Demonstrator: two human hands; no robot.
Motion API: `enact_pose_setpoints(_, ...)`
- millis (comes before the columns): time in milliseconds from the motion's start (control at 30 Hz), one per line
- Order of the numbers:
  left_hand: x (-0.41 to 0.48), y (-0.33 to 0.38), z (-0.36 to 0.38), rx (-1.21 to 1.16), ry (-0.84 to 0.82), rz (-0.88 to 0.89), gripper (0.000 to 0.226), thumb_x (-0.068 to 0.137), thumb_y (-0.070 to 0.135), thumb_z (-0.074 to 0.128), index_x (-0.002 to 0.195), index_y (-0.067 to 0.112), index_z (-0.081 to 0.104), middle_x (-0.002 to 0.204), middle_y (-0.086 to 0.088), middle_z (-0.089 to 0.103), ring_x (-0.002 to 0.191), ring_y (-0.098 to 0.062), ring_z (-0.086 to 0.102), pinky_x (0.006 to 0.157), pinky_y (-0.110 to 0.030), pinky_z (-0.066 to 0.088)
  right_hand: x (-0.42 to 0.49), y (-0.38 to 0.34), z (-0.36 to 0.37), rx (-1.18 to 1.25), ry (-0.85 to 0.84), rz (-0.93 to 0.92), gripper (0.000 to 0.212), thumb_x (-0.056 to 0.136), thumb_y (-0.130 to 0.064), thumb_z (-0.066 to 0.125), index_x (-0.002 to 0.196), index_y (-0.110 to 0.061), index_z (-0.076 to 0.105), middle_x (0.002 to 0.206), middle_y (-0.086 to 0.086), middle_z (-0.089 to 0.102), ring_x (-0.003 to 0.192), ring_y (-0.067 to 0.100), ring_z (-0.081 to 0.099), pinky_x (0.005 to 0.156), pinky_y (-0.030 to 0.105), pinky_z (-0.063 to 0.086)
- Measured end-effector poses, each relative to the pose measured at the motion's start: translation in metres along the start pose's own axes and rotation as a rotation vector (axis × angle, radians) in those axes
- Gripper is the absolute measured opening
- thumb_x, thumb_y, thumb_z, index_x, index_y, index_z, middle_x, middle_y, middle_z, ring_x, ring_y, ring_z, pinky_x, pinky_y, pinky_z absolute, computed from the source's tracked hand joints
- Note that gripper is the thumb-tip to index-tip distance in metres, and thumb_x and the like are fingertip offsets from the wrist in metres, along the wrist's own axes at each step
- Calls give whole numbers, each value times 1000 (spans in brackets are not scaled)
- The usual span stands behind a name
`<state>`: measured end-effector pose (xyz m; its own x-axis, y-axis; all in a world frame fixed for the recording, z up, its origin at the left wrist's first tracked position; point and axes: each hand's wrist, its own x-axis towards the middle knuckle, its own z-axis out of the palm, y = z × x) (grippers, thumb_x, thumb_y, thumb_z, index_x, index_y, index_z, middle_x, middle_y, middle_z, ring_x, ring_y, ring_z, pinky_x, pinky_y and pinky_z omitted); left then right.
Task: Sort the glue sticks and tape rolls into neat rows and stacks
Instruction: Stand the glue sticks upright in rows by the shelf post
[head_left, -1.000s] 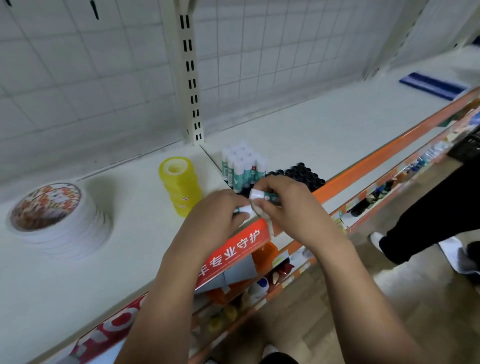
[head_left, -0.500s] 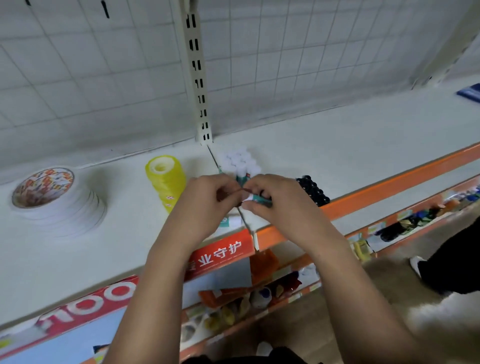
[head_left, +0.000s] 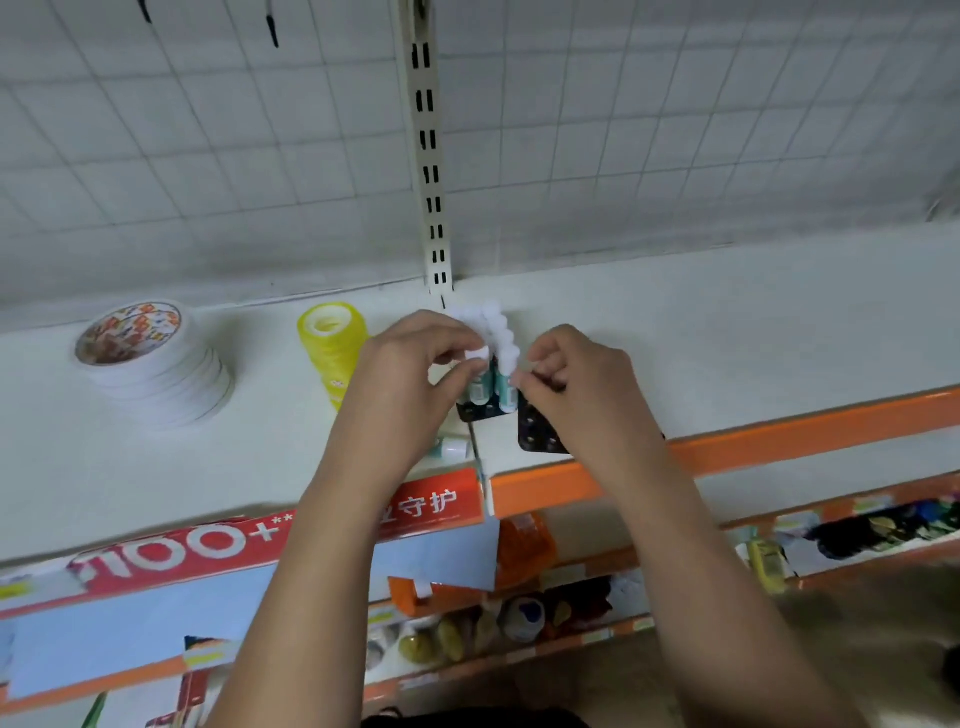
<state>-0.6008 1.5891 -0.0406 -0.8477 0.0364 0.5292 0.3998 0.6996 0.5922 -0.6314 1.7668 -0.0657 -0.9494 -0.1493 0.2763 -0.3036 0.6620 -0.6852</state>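
White shelf (head_left: 727, 338): tape rolls (head_left: 161, 379), glue sticks (head_left: 501, 338).

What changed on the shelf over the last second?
Both hands moved from the front edge of the shelf back to the glue stick rows. The sideways-held stick now stands upright among the front glue sticks, pinched by the left hand and right hand. The yellow tape stack and white tape stack stayed put.

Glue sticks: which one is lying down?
The lone glue stick lying sideways on the shelf, just under the left hand; the other glue sticks stand upright, bunched together.
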Motion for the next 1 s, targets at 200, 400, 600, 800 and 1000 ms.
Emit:
enact_pose_setpoints(200,-2,3,16,45,29,12,11,82,6,75,93,6,76,96,-1,70,85,-10,66,82,-32,54,9,6,10,20,-20,-2,15,88,-27,69,98,-15,66,81,-11,61,73,-2,58,66,5,44)
enact_pose_setpoints(400,-7,3,27,90,89,-28,11,82,2,73,91,4,77,96,-4,66,81,-12,65,76,-26,52,8,10,13,43,-13,-46,14,89,-23,69,96,-10,68,82,-2,69,73,8,63,73,26,54)
enact_pose_setpoints(600,-8,5,36,134,122,-73,9,81,2,73,88,6,77,88,-2,65,79,-14,63,71,-23,48,6,10,17,68,29,-47,13,88,-21,70,92,-9,67,78,-5,66,70,6,62,70,24,53)
enact_pose_setpoints(800,-9,5,30,153,109,-75,14,83,7,73,97,9,77,96,-3,68,90,-21,62,80,-31,50,4,6,10,29,-21,-39,14,89,-23,68,96,-11,68,78,-8,64,69,5,60,73,22,53)
enact_pose_setpoints(1000,-31,-6,11,182,29,-138,35,82,-1,68,112,17,67,108,4,58,91,-13,55,79,-10,38,-8,-2,-4,67,-109,-50,7,87,-25,71,87,-18,69,67,-18,63,73,-6,61,66,6,47)
